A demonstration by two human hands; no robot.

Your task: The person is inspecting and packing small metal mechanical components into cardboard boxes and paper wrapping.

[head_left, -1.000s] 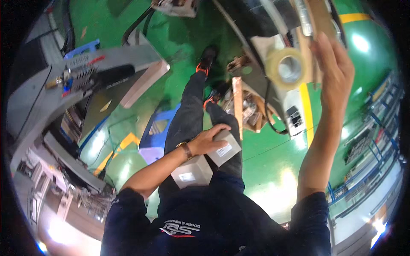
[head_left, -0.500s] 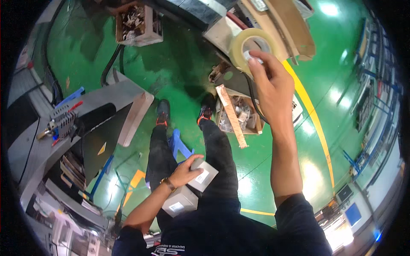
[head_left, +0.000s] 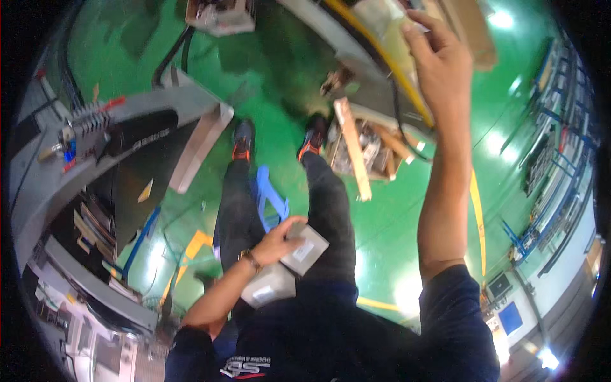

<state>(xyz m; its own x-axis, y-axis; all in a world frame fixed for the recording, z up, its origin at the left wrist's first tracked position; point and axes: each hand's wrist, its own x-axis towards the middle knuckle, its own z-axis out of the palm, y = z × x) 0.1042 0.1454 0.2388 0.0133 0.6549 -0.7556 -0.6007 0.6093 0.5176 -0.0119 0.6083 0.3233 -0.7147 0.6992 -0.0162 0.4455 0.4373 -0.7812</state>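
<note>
One grey cuboid box, lower centre, I clasp with left hand; right hand, upper right, pinches translucent yellowish tape roll.

I see, remotely, one grey cuboid box ahead and right of a second grey cuboid box.

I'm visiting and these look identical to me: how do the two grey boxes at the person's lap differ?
The farther box is gripped by the left hand; the nearer box shows no fingers on it. The nearer box lies by the dark shirt; the farther box, toward the knees. Both are grey with a pale label.
</note>
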